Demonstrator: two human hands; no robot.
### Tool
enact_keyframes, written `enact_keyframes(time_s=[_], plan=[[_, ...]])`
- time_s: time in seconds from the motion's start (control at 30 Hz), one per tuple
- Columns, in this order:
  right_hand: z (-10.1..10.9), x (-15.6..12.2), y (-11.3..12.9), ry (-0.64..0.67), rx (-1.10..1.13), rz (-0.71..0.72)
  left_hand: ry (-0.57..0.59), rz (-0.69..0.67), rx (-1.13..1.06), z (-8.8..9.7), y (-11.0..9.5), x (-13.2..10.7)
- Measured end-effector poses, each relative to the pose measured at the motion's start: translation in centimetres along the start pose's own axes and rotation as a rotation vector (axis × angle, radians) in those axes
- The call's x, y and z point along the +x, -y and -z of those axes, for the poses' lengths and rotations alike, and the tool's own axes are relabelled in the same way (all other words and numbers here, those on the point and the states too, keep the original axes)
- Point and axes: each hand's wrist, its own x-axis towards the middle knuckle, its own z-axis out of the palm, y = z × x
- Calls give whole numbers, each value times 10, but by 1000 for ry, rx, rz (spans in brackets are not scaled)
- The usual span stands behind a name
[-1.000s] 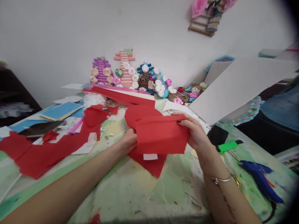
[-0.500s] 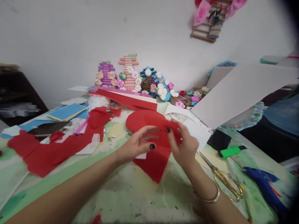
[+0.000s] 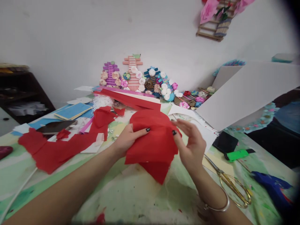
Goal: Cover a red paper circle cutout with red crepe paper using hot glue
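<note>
Gripped in left hand (image 3: 125,140), thumb flat on top and remaining fingers hidden beneath: red sheet (image 3: 152,145), matt, thin, lightly creased. Right hand (image 3: 193,147) at right edge of same, thumb and fingers parted around it; pinching or merely touching, cannot tell.

Contents by size, descending:
- Table covering (image 3: 131,193): pale green and cream, paint-stained, wrinkled.
- White panel (image 3: 246,90): stiff, smooth, straight-edged, leaning at right.
- Red offcut (image 3: 63,150): irregular, flat, same matt finish, at left.
- Rounded red piece (image 3: 150,115): curved upper outline, lower part covered.
- Pointed red piece (image 3: 158,172): triangular corner; joined to rounded piece or separate, cannot tell.
- Blue cards (image 3: 73,111): rectangular, yellow-edged, stacked.
- Glue gun (image 3: 273,184): blue, angular, blurred.
- Scissors (image 3: 227,179): metal, gold-coloured loop handles.
- Black slab (image 3: 225,142): squarish, flat.
- Green tool (image 3: 237,155): narrow, black-ended.

Position of red sheet: between both hands, left side under left thumb, right edge just inside right thumb; laid over rounded red piece at far side and over pointed red piece at near side.
</note>
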Motion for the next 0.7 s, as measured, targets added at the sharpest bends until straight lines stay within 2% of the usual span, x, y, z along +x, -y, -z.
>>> enact_keyframes(time_s=[0.03, 0.07, 0.17, 0.23, 0.37, 0.57, 0.63, 0.7], plan=[[2, 6, -5, -46, 17, -123, 12, 52, 2, 2, -1, 1], [3, 11, -11, -37, 50, -271, 25, 105, 1, 4, -1, 3], [5, 23, -29, 192, 287, -728, 52, 238, -17, 8, 7, 8], [3, 24, -40, 323, 429, -884, 67, 292, -8, 10, 15, 12], [-4, 20, -57, 372, 455, -913, 100, 306, 173, 18, 23, 18], [-6, 16, -69, 456, 394, -950, 60, 432, 897, 46, 16, 32], [-7, 15, -68, 482, 375, -955, 26, 438, 923, 52, 16, 36], [-9, 15, -67, 492, 363, -950, -22, 438, 783, 54, 19, 38]])
